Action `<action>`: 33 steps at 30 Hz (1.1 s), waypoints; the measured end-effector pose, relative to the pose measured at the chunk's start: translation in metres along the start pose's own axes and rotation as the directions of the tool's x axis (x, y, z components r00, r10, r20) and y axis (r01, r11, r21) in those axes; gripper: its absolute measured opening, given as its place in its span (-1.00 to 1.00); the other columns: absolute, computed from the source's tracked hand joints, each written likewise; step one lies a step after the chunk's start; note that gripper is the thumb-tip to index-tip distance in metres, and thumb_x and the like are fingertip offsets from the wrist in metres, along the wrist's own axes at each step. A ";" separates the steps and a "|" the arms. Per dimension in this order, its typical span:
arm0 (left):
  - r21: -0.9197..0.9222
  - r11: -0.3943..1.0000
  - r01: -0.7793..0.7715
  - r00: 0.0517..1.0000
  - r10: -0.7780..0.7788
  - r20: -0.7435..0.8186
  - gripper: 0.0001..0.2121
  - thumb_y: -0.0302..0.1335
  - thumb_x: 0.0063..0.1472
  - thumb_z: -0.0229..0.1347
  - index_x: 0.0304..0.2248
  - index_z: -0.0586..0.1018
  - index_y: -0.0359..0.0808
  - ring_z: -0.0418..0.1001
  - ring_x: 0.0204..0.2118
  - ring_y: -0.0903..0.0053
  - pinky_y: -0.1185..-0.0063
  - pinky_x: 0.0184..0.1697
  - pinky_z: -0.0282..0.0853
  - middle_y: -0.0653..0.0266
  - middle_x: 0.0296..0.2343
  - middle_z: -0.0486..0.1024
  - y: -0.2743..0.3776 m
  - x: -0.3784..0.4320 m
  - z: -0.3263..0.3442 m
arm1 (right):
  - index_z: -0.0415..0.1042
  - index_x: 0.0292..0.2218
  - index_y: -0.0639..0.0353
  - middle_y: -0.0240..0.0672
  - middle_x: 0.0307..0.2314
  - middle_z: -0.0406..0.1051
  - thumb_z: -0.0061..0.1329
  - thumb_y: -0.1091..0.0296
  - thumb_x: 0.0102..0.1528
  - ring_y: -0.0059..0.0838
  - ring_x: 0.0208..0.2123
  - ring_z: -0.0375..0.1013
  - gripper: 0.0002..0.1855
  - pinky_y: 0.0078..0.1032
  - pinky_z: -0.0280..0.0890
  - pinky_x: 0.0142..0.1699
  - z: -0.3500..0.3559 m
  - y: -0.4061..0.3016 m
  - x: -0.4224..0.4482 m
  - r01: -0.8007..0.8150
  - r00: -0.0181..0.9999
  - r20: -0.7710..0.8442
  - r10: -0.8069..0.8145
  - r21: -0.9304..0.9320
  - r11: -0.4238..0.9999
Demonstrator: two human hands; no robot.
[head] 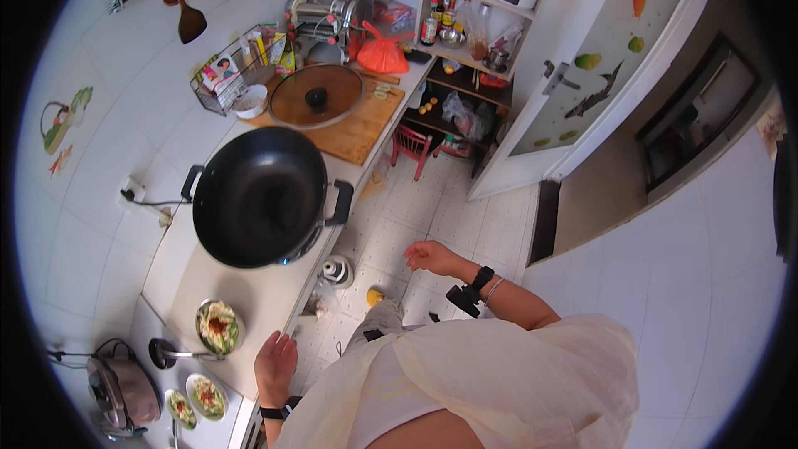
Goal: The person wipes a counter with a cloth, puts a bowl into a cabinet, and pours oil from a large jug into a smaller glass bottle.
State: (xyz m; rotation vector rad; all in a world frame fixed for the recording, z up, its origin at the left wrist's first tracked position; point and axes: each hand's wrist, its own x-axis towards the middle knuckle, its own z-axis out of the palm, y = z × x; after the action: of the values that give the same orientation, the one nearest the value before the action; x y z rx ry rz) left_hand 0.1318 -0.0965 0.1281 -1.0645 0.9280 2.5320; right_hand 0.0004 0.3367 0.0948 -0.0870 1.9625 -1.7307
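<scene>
My left hand (276, 362) is empty beside the counter's edge, to the right of a bowl of food topped with red seasoning (218, 327). Above the floor, away from the counter, my right hand (433, 257) hangs empty with its fingers loosely bent. A large black wok (260, 194) rests on a cooker on the counter and looks empty. Below it, a ladle (190, 355) lies near the bowl. Two smaller dishes of similar food (208, 396) stand at the lower left. A glass lid with a black knob (317, 96) lies on a wooden cutting board (349, 140).
A wire basket of packets (237, 65), a white bowl (251, 101) and a red plastic bag (381, 53) stand beyond the wok. An electric cooker (124, 386) is at the lower left. On the right, a white door (520, 162) stands open; a small red chair (411, 144) is on the floor.
</scene>
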 end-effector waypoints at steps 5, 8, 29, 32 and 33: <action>-0.179 0.983 0.044 0.980 -0.077 -0.183 -0.71 -0.46 0.20 -0.09 -0.09 0.32 -0.36 0.39 -0.29 0.37 0.51 -0.19 0.37 0.14 -0.30 0.38 -0.001 0.068 -0.020 | 0.35 -0.21 0.24 -0.32 -0.41 0.44 -0.15 0.52 0.02 -0.55 -0.35 0.44 -0.76 -0.62 0.31 -0.26 -0.078 -0.023 0.051 -0.054 0.997 -0.052 0.050 -0.092 0.994; -0.265 0.964 0.028 0.981 -0.077 -0.179 -0.78 -0.43 0.21 -0.11 -0.19 0.38 -0.33 0.41 -0.35 0.43 0.53 -0.24 0.39 0.22 -0.41 0.44 -0.015 0.090 -0.017 | 0.35 -0.19 0.19 -0.36 -0.38 0.44 -0.15 0.52 0.03 -0.56 -0.32 0.43 -0.74 -0.62 0.30 -0.25 -0.113 -0.018 0.089 -0.058 0.998 0.027 0.059 -0.045 0.997; -0.086 0.921 -0.379 0.819 0.291 -0.495 -0.70 -0.52 0.14 -0.11 -0.10 0.33 -0.35 0.43 -0.24 0.47 0.59 -0.18 0.36 0.19 -0.30 0.43 -0.102 0.095 0.129 | 0.32 -0.24 0.21 -0.27 -0.40 0.44 -0.31 0.00 0.20 -0.62 -0.47 0.38 -0.58 -0.69 0.27 -0.34 -0.036 -0.155 0.229 -0.129 0.546 0.735 0.402 -0.401 0.907; -0.089 0.915 -0.394 0.836 0.316 -0.448 -0.71 -0.51 0.15 -0.10 -0.11 0.35 -0.31 0.43 -0.23 0.51 0.63 -0.18 0.36 0.24 -0.30 0.43 -0.091 0.108 0.116 | 0.32 -0.26 0.21 -0.27 -0.44 0.44 -0.29 0.00 0.19 -0.64 -0.52 0.36 -0.59 -0.71 0.25 -0.39 -0.021 -0.155 0.220 -0.187 0.599 0.679 0.424 -0.396 0.899; -0.089 0.913 -0.399 0.840 0.325 -0.434 -0.71 -0.51 0.15 -0.10 -0.11 0.35 -0.31 0.43 -0.23 0.51 0.63 -0.18 0.36 0.24 -0.31 0.43 -0.086 0.111 0.113 | 0.32 -0.26 0.21 -0.26 -0.46 0.44 -0.29 0.00 0.19 -0.64 -0.53 0.36 -0.60 -0.71 0.25 -0.40 -0.018 -0.155 0.217 -0.202 0.620 0.657 0.428 -0.394 0.897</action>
State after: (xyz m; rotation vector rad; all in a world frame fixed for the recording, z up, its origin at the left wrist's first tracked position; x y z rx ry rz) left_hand 0.0287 0.0397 0.0692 -1.6700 1.1180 2.7895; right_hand -0.2390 0.2428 0.1693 -0.4381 1.4609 -0.9308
